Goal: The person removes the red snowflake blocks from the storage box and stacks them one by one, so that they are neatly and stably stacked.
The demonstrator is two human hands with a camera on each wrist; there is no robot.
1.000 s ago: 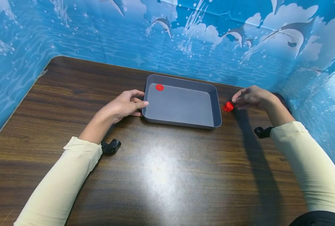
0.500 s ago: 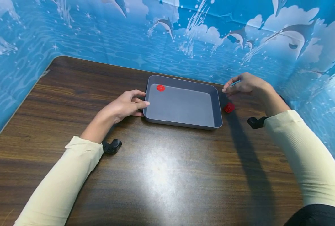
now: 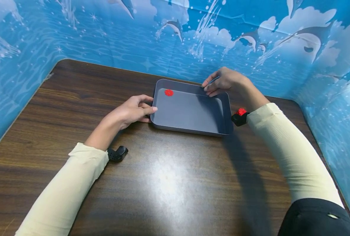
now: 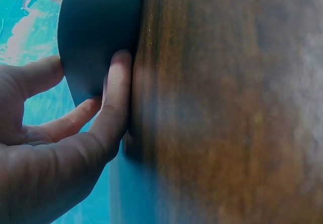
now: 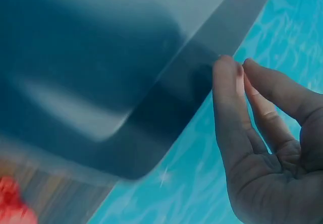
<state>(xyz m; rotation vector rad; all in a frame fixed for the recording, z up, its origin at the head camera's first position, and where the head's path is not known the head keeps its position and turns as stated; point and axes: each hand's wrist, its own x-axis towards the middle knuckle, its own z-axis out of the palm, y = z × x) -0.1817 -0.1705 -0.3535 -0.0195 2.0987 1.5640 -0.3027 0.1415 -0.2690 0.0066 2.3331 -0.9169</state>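
Observation:
My left hand (image 3: 135, 111) grips the left wall of a grey rectangular baking tray (image 3: 189, 130), thumb over the rim and fingers outside. In the left wrist view its fingers (image 4: 117, 90) lie against the tray's outer wall. A flat red flower-shaped disc (image 3: 169, 93) lies at the tray's far left inside corner. Over the tray's far right side is my right hand (image 3: 222, 82), its thumb and fingertips close together. The right wrist view shows those fingertips (image 5: 222, 65) at the far rim; I cannot tell whether something thin is between them.
A small pile of red discs (image 3: 241, 111) sits on the wooden table (image 3: 169, 183) right of the tray, partly covered by the right wrist camera (image 3: 239, 119). A blue dolphin-print curtain (image 3: 151, 39) hangs behind and along the sides of the table.
My right hand has left the pile of red discs, risen and moved left over the tray's far right side. My left hand keeps its grip on the tray, with the disc still inside.

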